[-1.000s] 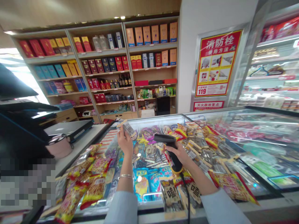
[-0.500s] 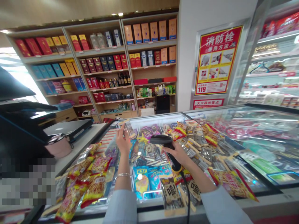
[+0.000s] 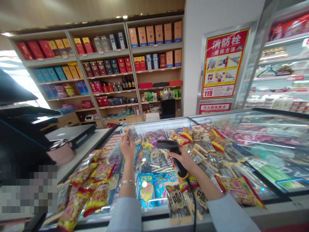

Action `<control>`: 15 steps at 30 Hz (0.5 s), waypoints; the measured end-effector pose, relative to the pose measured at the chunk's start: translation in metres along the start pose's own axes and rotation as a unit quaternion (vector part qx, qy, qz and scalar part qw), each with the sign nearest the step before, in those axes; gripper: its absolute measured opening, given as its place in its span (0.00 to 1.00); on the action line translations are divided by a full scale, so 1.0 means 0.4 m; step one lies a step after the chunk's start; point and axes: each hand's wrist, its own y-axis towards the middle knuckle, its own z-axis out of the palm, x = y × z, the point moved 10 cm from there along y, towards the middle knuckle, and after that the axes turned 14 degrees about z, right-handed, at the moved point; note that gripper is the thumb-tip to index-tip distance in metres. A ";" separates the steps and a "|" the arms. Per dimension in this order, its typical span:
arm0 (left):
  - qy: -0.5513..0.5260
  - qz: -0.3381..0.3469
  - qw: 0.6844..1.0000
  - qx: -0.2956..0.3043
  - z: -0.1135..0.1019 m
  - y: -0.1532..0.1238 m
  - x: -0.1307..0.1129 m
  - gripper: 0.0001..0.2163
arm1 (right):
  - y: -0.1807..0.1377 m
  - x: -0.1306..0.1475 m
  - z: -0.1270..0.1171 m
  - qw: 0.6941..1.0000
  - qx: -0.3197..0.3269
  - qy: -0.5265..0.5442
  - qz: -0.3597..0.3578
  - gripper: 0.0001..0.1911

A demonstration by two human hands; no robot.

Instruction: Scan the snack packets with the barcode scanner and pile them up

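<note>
Glass freezer (image 3: pixel 154 224): blue packets (image 3: pixel 146 193) inside | left fingers (image 3: pixel 125 138) pinch pouch (image 3: pixel 135 135) | right fingers (image 3: pixel 176 156) grip scanner (image 3: pixel 169 146)

A shop, going by the scanner (image 3: pixel 169 145) in my right hand (image 3: pixel 185 159).
Beneath it, snack packets (image 3: pixel 98 195) crowd a glass-topped case (image 3: pixel 296 201), probably a freezer through the glare; beyond my left hand (image 3: pixel 127 148), tagged shelves (image 3: pixel 156 76) carry rows of boxes (image 3: pixel 158 33).
</note>
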 end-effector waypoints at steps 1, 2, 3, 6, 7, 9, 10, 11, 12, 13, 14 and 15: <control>-0.004 -0.001 1.000 0.000 0.000 0.000 0.000 0.20 | 0.001 -0.002 -0.001 1.000 0.000 0.002 0.001 0.12; -0.008 -0.002 1.000 -0.002 0.000 -0.001 0.003 0.20 | 0.001 -0.003 -0.002 1.000 0.000 0.004 0.002 0.13; -0.011 -0.003 1.000 -0.003 0.000 -0.002 0.007 0.19 | 0.001 -0.004 -0.002 1.000 0.001 0.005 0.003 0.13; -0.012 -0.007 1.000 -0.012 0.001 -0.005 0.024 0.19 | 0.003 -0.008 0.002 1.000 0.007 0.017 0.011 0.13; -0.012 -0.007 1.000 -0.015 0.001 -0.004 0.027 0.19 | 0.003 -0.009 0.004 1.000 0.010 0.026 0.015 0.13; -0.013 -0.009 1.000 -0.024 -0.003 0.000 0.024 0.19 | 0.004 -0.005 0.008 0.998 0.016 0.050 0.022 0.13; -0.015 -0.009 0.999 -0.029 -0.008 0.003 0.016 0.19 | 0.002 0.000 0.007 0.997 0.015 0.067 0.021 0.13; -0.018 -0.009 0.999 -0.034 -0.014 0.008 0.005 0.19 | 0.000 0.009 0.004 0.996 0.012 0.086 0.018 0.12; -0.024 -0.008 0.999 -0.039 -0.023 0.013 -0.010 0.19 | -0.005 0.019 0.001 0.995 0.007 0.103 0.014 0.12; -0.031 -0.006 0.999 -0.041 -0.033 0.018 -0.027 0.19 | -0.011 0.029 -0.004 0.993 0.001 0.119 0.012 0.12; -0.037 -0.004 0.998 -0.041 -0.045 0.023 -0.044 0.19 | -0.019 0.038 -0.008 0.991 -0.004 0.131 0.013 0.12; -0.043 -0.003 0.998 -0.039 -0.059 0.027 -0.060 0.19 | -0.028 0.047 -0.010 0.990 -0.008 0.139 0.015 0.12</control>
